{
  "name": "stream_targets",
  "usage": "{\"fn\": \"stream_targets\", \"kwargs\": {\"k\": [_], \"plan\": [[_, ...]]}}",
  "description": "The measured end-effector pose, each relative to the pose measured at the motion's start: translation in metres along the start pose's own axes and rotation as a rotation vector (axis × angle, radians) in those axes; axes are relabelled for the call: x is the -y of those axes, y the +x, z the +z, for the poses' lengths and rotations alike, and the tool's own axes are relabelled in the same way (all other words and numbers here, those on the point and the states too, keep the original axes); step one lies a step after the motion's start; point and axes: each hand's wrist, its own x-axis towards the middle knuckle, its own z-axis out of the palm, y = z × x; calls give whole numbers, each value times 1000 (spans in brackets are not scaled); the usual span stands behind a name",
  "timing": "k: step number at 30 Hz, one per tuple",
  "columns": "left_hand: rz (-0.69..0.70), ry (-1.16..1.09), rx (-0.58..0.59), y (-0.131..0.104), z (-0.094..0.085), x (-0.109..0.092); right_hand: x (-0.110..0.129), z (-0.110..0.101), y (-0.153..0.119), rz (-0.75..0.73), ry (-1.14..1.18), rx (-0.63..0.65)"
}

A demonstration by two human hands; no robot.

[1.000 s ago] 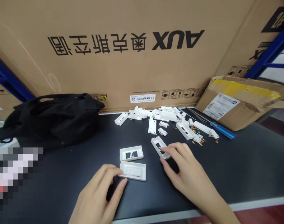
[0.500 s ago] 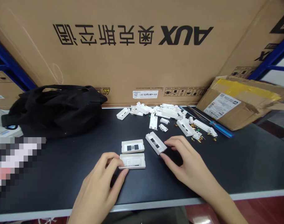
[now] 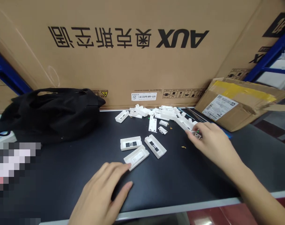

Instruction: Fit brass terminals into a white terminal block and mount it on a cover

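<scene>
Our right hand [image 3: 213, 142] is at the near end of a white plastic housing [image 3: 184, 124], whose long axis runs forward-left from it (grip unclear to us), while our left hand [image 3: 105, 186], thumb spread, touches another open-topped housing [image 3: 137, 157] ahead-right.

The bare left hand [image 3: 99, 190], its palm turned down, is seen at the lower centre-left of the frame; its fingers [image 3: 115, 170] are stretched toward the middle and its thumb [image 3: 122, 192] is parted from them by a clear gap. The bare right hand [image 3: 211, 140] is extended farther up, right of centre, with fingers curled; its bare forearm [image 3: 259, 190] is slanted in from the lower right corner
</scene>
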Motion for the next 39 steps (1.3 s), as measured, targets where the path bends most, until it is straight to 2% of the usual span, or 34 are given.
{"fn": "stream_targets", "kwargs": {"k": [2, 3, 5, 8, 10, 13, 17, 20, 22, 25, 27, 29, 34, 39], "plan": [[59, 16, 49, 3, -1, -2, 18, -18, -9, -8, 192, -114], [68, 23, 62, 4, -1, -3, 28, -27, -14, -52, 321, -120], [42, 30, 57, 5, 0, -5, 49, -42, -28, -232, 556, -75], [-49, 33, 5, 4, 1, -7, 79, -52, -46, -450, 775, 164], [-98, 30, -23, 3, 1, -7, 94, -49, -54, -472, 803, 299], [-160, 21, -50, 2, 1, -5, 105, -40, -59, -437, 767, 352], [-313, 65, -83, 3, 2, -2, 105, -37, -53, -431, 697, 335], [-353, 63, -94, 2, 1, -3, 96, -37, -39, -379, 687, 237], [-298, -11, -82, 1, -2, -6, 87, -33, -24, -296, 645, 185], [-121, -118, 21, -1, -9, -11, 72, -20, 3, -209, 503, 210], [7, -122, 104, -1, -12, -13, 62, -7, 22, -217, 402, 235], [75, -104, 148, 0, -12, -14, 57, 6, 39, -261, 323, 270], [65, -103, 116, 2, -6, -9, 61, 32, 67, -343, 286, 340], [66, -63, 72, 1, -5, -7, 69, 41, 67, -304, 288, 332]]}}
